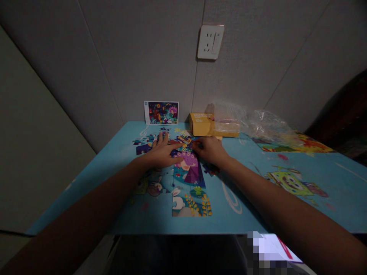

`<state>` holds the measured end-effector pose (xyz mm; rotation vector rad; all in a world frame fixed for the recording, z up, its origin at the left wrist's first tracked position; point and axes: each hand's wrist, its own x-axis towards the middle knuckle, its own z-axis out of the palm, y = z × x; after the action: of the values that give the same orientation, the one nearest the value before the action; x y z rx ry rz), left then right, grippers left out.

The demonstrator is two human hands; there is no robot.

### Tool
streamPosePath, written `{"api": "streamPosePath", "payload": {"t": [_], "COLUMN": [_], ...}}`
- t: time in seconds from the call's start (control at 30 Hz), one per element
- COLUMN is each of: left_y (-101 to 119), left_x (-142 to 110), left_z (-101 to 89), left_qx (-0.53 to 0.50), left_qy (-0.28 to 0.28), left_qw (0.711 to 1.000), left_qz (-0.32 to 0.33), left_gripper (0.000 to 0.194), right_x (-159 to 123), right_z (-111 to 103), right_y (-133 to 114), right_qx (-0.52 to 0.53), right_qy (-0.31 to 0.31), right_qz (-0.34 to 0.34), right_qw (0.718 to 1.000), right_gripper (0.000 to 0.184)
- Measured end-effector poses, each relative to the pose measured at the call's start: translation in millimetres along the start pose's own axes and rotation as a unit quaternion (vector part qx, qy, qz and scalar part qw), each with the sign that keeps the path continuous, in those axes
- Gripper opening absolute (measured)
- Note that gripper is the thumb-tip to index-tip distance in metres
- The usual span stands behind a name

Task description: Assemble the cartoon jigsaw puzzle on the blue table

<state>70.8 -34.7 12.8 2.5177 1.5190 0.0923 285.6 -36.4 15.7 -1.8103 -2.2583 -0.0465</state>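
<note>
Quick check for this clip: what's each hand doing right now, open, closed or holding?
Left hand: open, fingers spread over the puzzle.
Right hand: fingers curled; whether it grips a piece cannot be told.

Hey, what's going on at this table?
Someone's working on a partly joined jigsaw puzzle. Their left hand lies spread at its upper left, the right hand at its upper right; whether the latter grips a piece is hard to tell. Other pieces lie to the left, and a picture card stands behind.
</note>
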Motion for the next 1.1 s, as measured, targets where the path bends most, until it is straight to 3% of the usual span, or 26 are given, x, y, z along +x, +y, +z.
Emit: {"api": "streamPosePath", "payload": {"t": [0.17,0.3,0.43,0.53,0.63,0.77,0.93,1.1], "left_y": [0.3,4.5,7.3,7.6,6.4,2.7,-2.4,-3.0], "left_x": [-0.3,-2.8,-3.5,-3.0,-1.2,2.5,4.4,4.3], "left_z": [1.4,-0.5,-2.7,-3.9,-3.6,0.4,6.0,6.2], "left_qx": [-0.029,-0.054,-0.053,-0.042,-0.034,-0.017,0.011,0.019], "left_qy": [0.007,0.021,0.046,0.063,0.075,0.054,0.004,0.01], "left_qw": [0.999,0.993,0.989,0.991,0.992,0.996,1.0,1.0], "left_qz": [0.026,0.102,0.13,0.108,0.094,0.069,-0.025,-0.023], "left_gripper": [0.084,0.088,0.08,0.075,0.073,0.076,0.076,0.075], "right_x": [-0.4,-3.0,-6.6,-6.6,-3.7,1.2,4.1,5.4], "right_z": [-2.4,-4.2,-4.6,-4.3,-1.5,5.3,7.9,5.4], "right_y": [0.2,-3.1,-8.0,-7.8,-3.4,3.1,5.2,6.2], "right_qx": [0.035,0.127,0.17,0.17,0.114,0.03,0.006,0.004], "right_qy": [0.052,0.118,0.113,0.107,0.095,0.032,-0.023,-0.025], "right_qz": [0.01,-0.102,-0.169,-0.151,-0.091,-0.015,-0.006,-0.012], "right_qw": [0.998,0.98,0.964,0.968,0.985,0.999,1.0,1.0], "right_gripper": [0.038,0.042,0.052,0.056,0.052,0.042,0.034,0.032]}}
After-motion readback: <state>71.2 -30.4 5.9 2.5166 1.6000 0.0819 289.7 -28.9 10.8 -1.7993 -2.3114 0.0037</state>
